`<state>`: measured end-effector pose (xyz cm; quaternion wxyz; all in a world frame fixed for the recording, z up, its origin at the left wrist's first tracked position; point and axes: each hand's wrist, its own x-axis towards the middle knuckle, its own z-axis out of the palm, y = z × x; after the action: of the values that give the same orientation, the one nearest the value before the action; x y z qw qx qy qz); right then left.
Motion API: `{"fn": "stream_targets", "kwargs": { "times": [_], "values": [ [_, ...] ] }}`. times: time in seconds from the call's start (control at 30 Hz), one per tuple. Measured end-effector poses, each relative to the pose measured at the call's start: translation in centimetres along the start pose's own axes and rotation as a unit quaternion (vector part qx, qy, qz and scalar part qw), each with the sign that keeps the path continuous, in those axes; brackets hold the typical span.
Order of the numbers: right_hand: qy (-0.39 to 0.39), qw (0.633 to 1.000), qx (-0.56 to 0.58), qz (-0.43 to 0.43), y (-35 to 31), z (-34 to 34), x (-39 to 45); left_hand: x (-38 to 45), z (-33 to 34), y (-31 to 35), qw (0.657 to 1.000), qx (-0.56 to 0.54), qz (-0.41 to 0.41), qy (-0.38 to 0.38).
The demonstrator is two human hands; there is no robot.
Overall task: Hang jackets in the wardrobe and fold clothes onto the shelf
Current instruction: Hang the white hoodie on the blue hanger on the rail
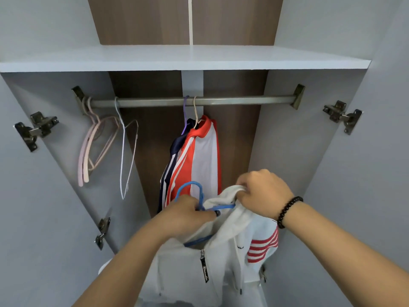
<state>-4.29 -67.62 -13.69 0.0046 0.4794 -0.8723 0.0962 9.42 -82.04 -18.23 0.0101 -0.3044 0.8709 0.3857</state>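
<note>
A white zip hoodie (192, 269) with red sleeve stripes hangs low in front of me, a blue hanger (200, 196) partly inside its neck. My left hand (188, 214) grips the blue hanger at its neck. My right hand (263, 193) pinches the hoodie's hood or collar fabric beside the hanger. Behind them a red-and-white jacket (203, 156) and a navy striped jacket (171, 160) hang from the metal rail (243, 100).
Pink empty hangers (88, 151) and a white wire hanger (124, 156) hang at the rail's left end. A grey shelf (186, 58) spans the wardrobe above the rail. Open doors with metal hinges (35, 129) stand on both sides.
</note>
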Motion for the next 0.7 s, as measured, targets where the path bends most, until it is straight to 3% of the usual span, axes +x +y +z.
{"fn": "stream_targets", "kwargs": {
  "times": [0.1, 0.17, 0.23, 0.33, 0.53, 0.7],
  "values": [
    [0.050, 0.996, -0.057, 0.037, 1.1, 1.1, -0.5, -0.5, 0.4, 0.9, 0.999, 0.017, 0.038, -0.035],
    [0.068, 0.995, -0.062, -0.037, 0.8, 2.1, -0.7, -0.5, 1.0, 1.5, 0.995, 0.018, 0.086, -0.048],
    [0.033, 0.991, -0.013, -0.132, 0.1, 3.0, -0.9, -0.3, 1.0, 2.0, 0.992, 0.010, 0.116, -0.058],
    [-0.036, 0.983, 0.046, -0.175, -0.3, 4.2, -1.1, -0.1, 0.6, 2.0, 0.990, 0.004, 0.126, -0.070],
    [-0.029, 0.995, 0.072, -0.069, 4.2, 5.9, -2.3, -0.3, 0.3, 1.0, 0.987, -0.025, 0.147, -0.050],
    [0.005, 0.996, 0.044, -0.080, 4.3, 6.7, -3.0, 1.1, 2.1, 1.9, 0.987, -0.034, 0.156, -0.038]
  ]
}}
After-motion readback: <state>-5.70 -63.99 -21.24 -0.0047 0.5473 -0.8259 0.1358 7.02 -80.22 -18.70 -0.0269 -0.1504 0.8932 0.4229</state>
